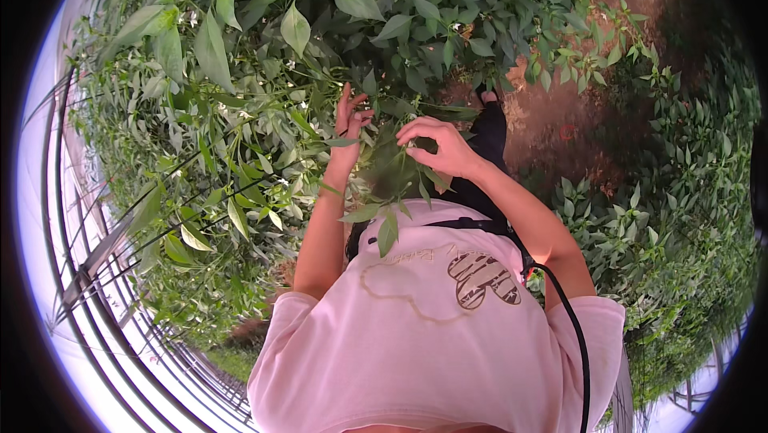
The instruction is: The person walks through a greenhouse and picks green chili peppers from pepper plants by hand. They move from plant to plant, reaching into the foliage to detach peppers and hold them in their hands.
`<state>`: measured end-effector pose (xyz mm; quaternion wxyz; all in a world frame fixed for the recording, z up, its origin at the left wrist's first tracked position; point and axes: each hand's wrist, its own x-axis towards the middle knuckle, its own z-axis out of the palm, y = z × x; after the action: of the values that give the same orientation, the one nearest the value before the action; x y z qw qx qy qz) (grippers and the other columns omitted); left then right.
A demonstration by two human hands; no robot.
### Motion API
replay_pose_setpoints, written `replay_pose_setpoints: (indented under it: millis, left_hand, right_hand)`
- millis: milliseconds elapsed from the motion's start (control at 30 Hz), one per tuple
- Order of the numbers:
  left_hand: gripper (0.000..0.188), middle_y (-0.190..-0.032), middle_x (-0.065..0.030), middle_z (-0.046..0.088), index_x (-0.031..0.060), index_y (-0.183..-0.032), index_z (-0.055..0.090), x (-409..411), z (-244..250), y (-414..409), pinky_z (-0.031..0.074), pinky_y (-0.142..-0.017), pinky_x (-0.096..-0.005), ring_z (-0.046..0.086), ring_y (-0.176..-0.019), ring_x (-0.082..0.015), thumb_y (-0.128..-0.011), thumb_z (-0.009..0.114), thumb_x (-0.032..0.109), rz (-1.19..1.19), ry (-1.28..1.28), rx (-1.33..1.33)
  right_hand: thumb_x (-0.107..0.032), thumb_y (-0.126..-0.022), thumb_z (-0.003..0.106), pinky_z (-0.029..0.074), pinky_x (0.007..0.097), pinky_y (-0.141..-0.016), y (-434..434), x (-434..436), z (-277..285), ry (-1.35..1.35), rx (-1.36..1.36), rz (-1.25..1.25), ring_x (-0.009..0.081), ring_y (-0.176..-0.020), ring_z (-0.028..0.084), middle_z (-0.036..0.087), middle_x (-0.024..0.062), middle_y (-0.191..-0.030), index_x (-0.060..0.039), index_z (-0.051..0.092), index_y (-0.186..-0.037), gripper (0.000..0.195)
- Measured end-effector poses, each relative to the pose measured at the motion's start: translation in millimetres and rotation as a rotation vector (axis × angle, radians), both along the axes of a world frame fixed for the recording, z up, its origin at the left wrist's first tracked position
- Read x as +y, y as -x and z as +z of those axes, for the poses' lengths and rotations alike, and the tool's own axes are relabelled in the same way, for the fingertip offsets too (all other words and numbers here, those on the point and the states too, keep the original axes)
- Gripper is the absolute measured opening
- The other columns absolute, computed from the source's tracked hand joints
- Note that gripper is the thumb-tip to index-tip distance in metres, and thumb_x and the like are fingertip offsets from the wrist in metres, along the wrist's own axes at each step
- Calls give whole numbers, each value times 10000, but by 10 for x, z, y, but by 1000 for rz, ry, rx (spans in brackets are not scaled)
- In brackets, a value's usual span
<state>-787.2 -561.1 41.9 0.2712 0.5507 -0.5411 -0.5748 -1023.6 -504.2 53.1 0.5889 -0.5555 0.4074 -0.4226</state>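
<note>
My left hand (353, 118) reaches in among the pepper plants (240, 103), fingers spread and partly curled, with nothing visible in its grasp. A leaf crosses in front of its wrist. To its right, my right hand (443, 146) curves its thumb and fingers towards each other beside a thin green stem. Whether the fingertips pinch that stem is too small to make out. A leafy pepper shoot (387, 232) hangs below, between my forearms and in front of my pink shirt (420, 337). Small white flowers (283, 182) dot the foliage.
Bare brown soil (558, 127) forms a path on the right, with more pepper plants (642, 217) beyond it. My dark-trousered leg (491, 133) stands at its edge. Thin dark lines (198, 217) cross the left foliage. A black cable (573, 325) runs down my right side.
</note>
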Motion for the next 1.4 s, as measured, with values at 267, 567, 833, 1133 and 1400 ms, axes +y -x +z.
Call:
replay_pose_setpoints:
  millis: [267,567,833,1133,1400]
  left_hand:
    - [180,-919,-191,670,30,-1055,615,-122,972,173,533,-690,-363,687,-791,-291,-986,466,102,-404,213,-728]
    - [219,-959,-178,677,-24,-1096,592,-293,1829,231,536,-814,-346,706,-905,-253,-988,404,0,-318,180,-364]
    - [245,-1015,-158,702,-10,-1119,563,27,1922,-28,542,-734,-340,679,-833,-231,-967,373,-38,-360,228,-577]
    - [219,-1000,-150,703,-2,-1128,545,373,1760,-79,538,-686,-312,690,-786,-212,-982,382,-2,-232,208,-513]
    - [194,-937,-216,643,14,-1110,609,504,1429,-590,502,-743,-445,626,-819,-387,-945,556,101,-156,371,-765]
  right_hand:
    - [-115,-757,712,501,396,-834,-232,-300,240,122,139,-79,313,-929,620,650,122,-950,-32,656,-930,200]
    - [-60,-762,729,532,361,-709,-631,-491,346,-33,135,-280,271,-806,668,652,123,-893,-15,634,-926,195]
    - [-33,-774,710,533,383,-732,-915,-435,359,57,250,-264,289,-813,659,622,123,-933,-13,655,-961,195]
    - [-58,-765,728,536,397,-689,-1206,-406,409,95,189,-220,316,-804,673,647,136,-923,-20,655,-952,204]
    - [31,-800,662,529,314,-735,-1077,-407,374,3,-66,-151,190,-776,669,678,91,-870,14,626,-971,176]
